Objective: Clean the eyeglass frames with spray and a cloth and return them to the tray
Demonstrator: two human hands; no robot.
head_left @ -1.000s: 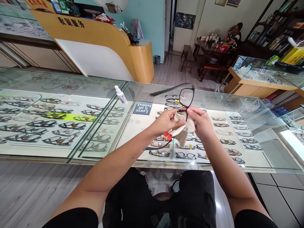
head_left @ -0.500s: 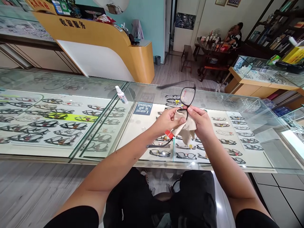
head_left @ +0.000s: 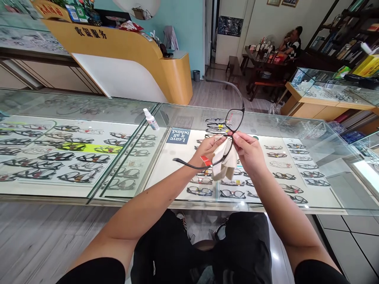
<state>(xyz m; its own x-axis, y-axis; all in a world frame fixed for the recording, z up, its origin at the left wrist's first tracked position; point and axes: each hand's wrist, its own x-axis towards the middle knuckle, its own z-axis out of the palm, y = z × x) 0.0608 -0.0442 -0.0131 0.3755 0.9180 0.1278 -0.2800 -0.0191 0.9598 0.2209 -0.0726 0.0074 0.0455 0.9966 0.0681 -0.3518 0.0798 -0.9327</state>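
Above the glass display counter I hold a pair of dark-framed eyeglasses (head_left: 243,103), turned on end so one lens stands above my fingers. My right hand (head_left: 248,153) is closed, thumb and fingers pinching the frame near the bridge. In my left hand (head_left: 209,148), also closed, is a cream cleaning cloth (head_left: 223,159), folded about the lower lens, which it mostly hides. One temple arm sticks out up and left; the other, with a red tag (head_left: 205,161), passes in front of my left wrist.
A white spray bottle (head_left: 151,119) stands on the glass counter (head_left: 174,203) to the left. Rows of eyeglasses (head_left: 200,191) lie inside. Beyond are a yellow cashier desk (head_left: 176,75), a wooden bench (head_left: 233,71) and a seated person (head_left: 293,45).
The eyeglasses have turned slightly; the upper temple arm now points higher, and the lower one has risen over my left wrist. The cloth has shifted a little left.
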